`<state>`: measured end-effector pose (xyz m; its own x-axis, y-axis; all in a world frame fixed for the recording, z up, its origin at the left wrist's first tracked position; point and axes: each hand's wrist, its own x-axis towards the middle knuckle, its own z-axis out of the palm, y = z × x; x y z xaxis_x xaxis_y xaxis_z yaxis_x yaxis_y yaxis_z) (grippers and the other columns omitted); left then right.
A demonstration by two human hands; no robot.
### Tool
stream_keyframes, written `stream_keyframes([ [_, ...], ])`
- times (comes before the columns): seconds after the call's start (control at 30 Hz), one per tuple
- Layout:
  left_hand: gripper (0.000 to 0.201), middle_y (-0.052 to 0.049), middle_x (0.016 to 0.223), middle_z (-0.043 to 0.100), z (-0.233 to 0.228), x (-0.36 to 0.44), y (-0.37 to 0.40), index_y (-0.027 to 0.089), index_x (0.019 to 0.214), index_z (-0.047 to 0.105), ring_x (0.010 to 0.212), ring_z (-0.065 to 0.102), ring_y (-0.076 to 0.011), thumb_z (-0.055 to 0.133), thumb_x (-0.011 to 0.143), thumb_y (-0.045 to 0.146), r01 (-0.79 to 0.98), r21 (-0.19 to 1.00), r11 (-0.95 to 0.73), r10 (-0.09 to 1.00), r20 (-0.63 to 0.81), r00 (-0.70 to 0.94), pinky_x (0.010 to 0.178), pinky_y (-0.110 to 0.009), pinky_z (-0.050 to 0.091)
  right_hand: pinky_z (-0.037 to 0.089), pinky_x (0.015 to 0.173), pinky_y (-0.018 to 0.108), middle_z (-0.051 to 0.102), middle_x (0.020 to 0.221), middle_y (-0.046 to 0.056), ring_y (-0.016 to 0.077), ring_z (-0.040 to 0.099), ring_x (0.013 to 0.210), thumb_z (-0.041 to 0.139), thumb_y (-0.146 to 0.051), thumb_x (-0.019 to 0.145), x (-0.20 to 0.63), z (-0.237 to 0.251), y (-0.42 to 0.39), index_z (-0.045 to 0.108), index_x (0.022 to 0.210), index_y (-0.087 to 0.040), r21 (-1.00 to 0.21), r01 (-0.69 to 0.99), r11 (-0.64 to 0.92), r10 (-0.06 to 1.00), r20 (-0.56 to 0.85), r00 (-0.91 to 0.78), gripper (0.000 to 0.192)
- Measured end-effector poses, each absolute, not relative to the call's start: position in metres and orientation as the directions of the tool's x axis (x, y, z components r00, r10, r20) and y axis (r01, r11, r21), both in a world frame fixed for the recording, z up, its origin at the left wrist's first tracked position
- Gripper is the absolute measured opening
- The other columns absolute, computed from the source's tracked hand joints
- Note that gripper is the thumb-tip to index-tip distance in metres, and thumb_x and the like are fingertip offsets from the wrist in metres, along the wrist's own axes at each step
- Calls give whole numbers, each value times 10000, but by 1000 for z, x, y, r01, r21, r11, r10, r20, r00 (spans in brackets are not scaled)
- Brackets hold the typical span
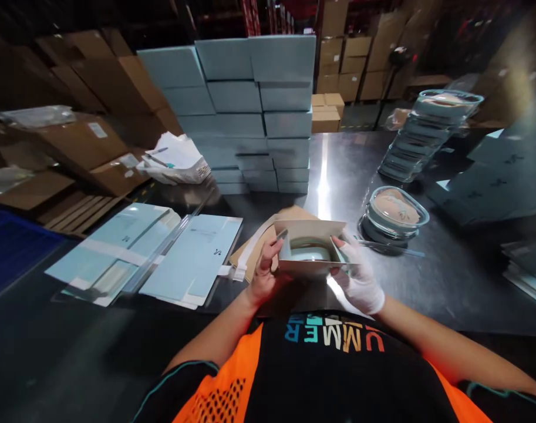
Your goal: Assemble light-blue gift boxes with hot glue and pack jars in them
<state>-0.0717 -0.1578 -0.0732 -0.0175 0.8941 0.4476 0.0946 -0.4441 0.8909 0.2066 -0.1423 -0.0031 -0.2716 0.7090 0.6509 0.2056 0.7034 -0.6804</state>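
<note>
My left hand (pixel 265 271), bare, grips the left end of a small open carton (pixel 312 268). On its right end is my right hand (pixel 359 281) in a white glove, fingers closed around the side flap. The carton's grey-brown inside faces up, and a rounded glass dish (pixel 310 254) shows within it. Beneath and behind the carton lies a piece of brown cardboard (pixel 255 245) with a white strip. Just right of my gloved hand stands a short stack of oval glass dishes (pixel 395 212), topped with a brown insert.
Flattened light-blue cartons (pixel 192 252) lie on the dark table (pixel 452 282) at left. A wall of light-blue boxes (pixel 250 117) stands at the back. A tall, leaning dish stack (pixel 430 135) is at right, near more blue boxes (pixel 505 176). A white basket (pixel 192 171) holds papers.
</note>
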Motion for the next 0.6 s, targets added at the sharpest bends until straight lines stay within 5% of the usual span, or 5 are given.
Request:
stream_keyframes([
  [0.13,618,-162,1340,718,-50,-57,-152,237,1147,750,1270,706,-370,752,915,810,132,820,-558,808,572,-141,1103,-548,587,595,1183,579,781,1417,115,372,740,1339,663,-524,1026,173,9,-130,815,1196,-288,-873,135,469,881,452,-141,328],
  [0.27,607,-167,1465,668,-52,-49,-151,269,1314,668,1315,698,-335,702,975,771,141,751,-646,693,653,-304,1125,-492,561,605,1129,491,785,1299,118,278,758,1170,690,-411,917,155,10,-111,659,1298,-246,-907,179,381,907,405,120,417],
  [0.4,742,-128,1323,683,-64,-61,-147,267,1231,732,1369,657,-357,844,797,858,281,724,-630,733,673,-92,1172,-510,533,643,938,432,783,1179,92,258,766,1005,606,-496,977,188,15,-96,626,1286,-264,-876,342,340,929,370,26,387],
  [0.5,694,-114,1291,669,-65,-69,-141,259,1190,726,1314,676,-328,885,795,806,329,762,-558,772,622,-131,1130,-481,552,616,823,458,734,844,87,301,733,836,680,-614,956,230,16,-89,693,894,-267,-818,516,254,962,270,-45,353],
  [0.6,734,-120,1293,675,-63,-67,-134,252,1169,721,1275,684,-321,814,805,883,324,758,-566,763,631,-142,1097,-467,561,549,651,410,533,517,11,231,581,542,909,-534,737,253,3,-87,559,566,-277,-740,642,201,980,147,-137,467],
])
